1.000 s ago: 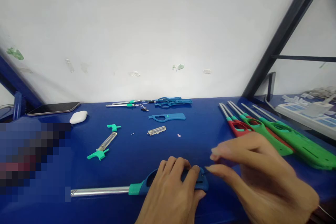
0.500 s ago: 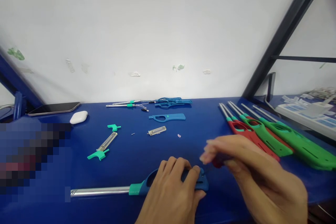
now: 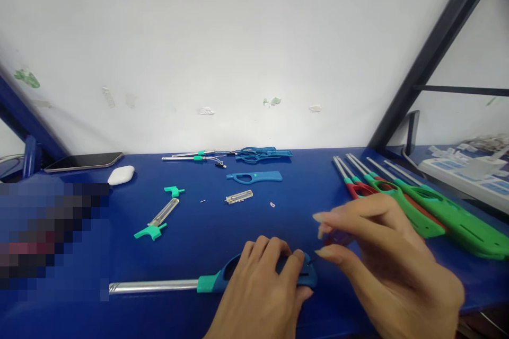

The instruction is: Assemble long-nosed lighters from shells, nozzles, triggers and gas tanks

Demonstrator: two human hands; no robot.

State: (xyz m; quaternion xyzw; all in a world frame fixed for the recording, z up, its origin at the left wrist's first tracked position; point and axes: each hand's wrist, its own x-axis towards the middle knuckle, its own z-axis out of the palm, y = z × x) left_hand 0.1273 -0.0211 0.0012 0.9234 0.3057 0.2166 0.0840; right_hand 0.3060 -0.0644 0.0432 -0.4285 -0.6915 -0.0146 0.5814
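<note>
My left hand [image 3: 264,286] is closed over a blue long-nosed gas lighter [image 3: 225,275], pressing its body onto the table. The lighter's silver tube points left, and a teal collar sits where it joins the body. My right hand [image 3: 382,259] pinches a small screwdriver [image 3: 336,238] with a dark red, see-through handle, mostly hidden by the fingers. Its thin shaft reaches the right end of the lighter's body; I cannot tell whether the tip sits in a screw there.
On the blue table lie clear fuel tanks [image 3: 238,197], teal triggers [image 3: 151,231], a blue shell half [image 3: 262,176], more blue shells [image 3: 264,155] and metal tubes with wires [image 3: 183,158]. Red and green lighters [image 3: 421,206] lie right. A white case [image 3: 121,175] and phone [image 3: 83,161] are left.
My right fingers have spread a little and shifted around the screwdriver handle, its shaft staying at the lighter's end. My left hand and the lighter stay put; the view has shifted slightly.
</note>
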